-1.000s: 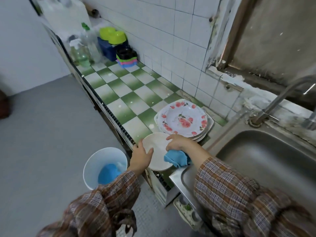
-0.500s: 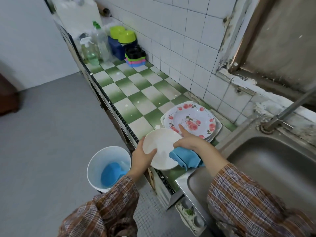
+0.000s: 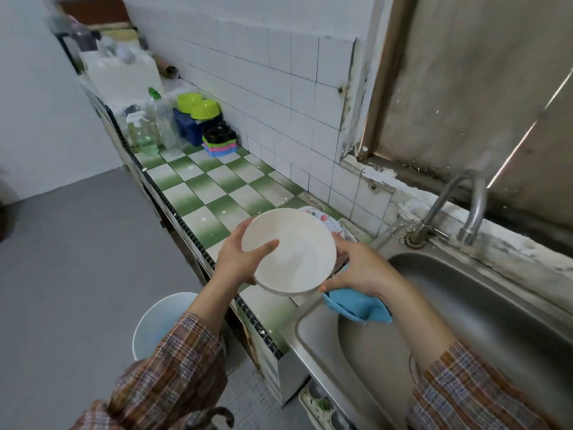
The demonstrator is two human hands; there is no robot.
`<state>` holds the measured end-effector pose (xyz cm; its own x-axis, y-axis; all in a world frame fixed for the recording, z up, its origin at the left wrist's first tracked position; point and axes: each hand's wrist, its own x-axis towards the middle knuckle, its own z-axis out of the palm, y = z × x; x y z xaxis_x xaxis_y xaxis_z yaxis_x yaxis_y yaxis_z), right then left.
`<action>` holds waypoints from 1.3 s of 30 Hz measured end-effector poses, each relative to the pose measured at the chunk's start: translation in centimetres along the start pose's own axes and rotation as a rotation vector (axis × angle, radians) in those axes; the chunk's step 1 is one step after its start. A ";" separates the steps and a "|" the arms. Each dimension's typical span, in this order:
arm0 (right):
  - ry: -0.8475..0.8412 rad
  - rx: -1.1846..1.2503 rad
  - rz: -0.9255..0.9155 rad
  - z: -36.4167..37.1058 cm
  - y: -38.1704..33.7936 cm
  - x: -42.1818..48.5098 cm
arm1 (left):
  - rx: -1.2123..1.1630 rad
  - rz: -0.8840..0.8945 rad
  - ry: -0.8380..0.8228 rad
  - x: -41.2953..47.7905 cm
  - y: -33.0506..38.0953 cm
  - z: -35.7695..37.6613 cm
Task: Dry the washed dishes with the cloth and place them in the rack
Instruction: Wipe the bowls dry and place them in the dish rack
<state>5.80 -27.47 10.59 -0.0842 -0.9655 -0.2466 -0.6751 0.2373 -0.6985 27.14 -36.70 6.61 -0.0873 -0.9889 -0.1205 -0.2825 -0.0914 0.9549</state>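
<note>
Glossy, perhaps plastic bowl [image 3: 291, 252]; soft cloth [image 3: 356, 307]; brushed-metal sink [image 3: 465, 305].

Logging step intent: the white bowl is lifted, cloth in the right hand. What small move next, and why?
Probably rub the blue cloth under the white bowl: the left hand grips its rim and the right hand holds the cloth at its lower edge.

One wide-angle view, worn on the head, looks forward and down from close above the left hand [image 3: 237, 262] and right hand [image 3: 364, 270]. The desk [image 3: 201, 193] runs away to the upper left, the sink [image 3: 480, 321] lies lower right, the floor [image 3: 77, 259] left.
</note>
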 end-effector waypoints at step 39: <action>0.328 -0.519 0.391 -4.5 22.4 -19.3 | 0.426 0.504 -0.977 -11.9 -1.8 23.7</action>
<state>-11.02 -3.99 2.69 -0.5510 -0.8223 -0.1423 -0.8044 0.5687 -0.1719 6.08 -21.99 -0.13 -0.9226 -0.3754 -0.0884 -0.2865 0.5135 0.8088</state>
